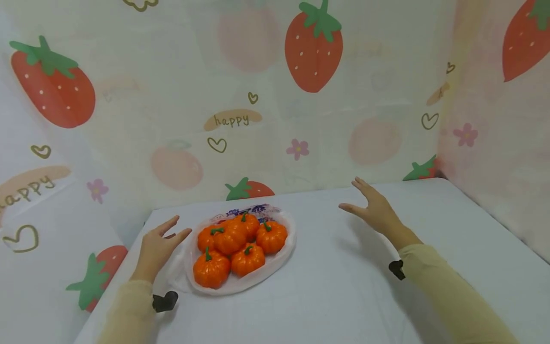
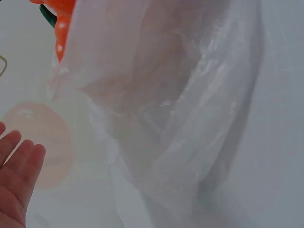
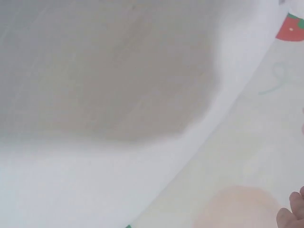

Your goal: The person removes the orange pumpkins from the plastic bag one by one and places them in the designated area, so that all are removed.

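Several small orange pumpkins with green stems sit together in a white plastic bag whose rim is rolled down around them. My left hand hovers just left of the bag, fingers spread and holding nothing. In the left wrist view, the crumpled side of the bag fills the middle, with part of a pumpkin above it and my fingers at the lower left. Well to the right of the bag, my right hand is raised over the table with fingers extended, also holding nothing.
A white-covered table spreads under both hands. Behind it and at both sides hangs a pale curtain printed with strawberries, hearts and flowers. Dark bands are worn at the wrists. Blue and red print shows on the bag's far edge.
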A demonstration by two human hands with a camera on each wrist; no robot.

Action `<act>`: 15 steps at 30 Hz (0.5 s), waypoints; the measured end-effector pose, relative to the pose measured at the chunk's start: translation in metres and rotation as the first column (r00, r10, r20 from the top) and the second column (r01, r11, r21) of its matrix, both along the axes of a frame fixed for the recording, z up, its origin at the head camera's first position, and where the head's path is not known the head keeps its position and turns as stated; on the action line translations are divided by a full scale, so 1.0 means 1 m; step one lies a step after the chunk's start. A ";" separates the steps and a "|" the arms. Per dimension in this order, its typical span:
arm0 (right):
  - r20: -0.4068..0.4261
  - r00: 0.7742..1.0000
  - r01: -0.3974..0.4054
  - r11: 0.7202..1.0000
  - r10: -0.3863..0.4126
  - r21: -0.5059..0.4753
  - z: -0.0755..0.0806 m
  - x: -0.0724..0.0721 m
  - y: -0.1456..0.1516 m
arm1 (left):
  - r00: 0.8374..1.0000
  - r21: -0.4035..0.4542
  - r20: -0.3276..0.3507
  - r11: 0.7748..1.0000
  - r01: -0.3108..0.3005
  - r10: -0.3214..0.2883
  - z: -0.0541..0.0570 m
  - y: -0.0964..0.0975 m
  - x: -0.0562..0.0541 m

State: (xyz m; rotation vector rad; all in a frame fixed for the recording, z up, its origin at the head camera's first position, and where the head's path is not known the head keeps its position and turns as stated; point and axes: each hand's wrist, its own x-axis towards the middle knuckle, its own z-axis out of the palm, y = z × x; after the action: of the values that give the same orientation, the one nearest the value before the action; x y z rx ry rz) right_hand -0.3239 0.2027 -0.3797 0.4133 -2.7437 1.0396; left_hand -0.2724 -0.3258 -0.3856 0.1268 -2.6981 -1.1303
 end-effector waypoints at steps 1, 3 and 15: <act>-0.012 1.000 -0.003 1.000 0.003 -0.019 0.000 0.001 -0.002 | 1.000 0.011 0.017 1.000 -0.008 0.008 -0.001 0.000 0.000; -0.034 0.999 -0.010 0.998 0.008 -0.059 0.001 0.002 -0.008 | 0.999 0.044 0.041 0.999 -0.019 0.017 -0.003 0.002 0.001; -0.043 0.998 -0.054 0.981 0.047 -0.187 0.001 0.011 -0.044 | 0.998 0.126 0.053 0.991 -0.034 0.028 -0.010 0.007 0.001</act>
State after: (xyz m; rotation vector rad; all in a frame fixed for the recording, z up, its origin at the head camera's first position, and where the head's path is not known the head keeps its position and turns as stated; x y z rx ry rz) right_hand -0.3130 0.1586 -0.3787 0.4698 -2.5830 1.2765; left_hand -0.2718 -0.3188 -0.3957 0.2201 -2.6567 -1.3066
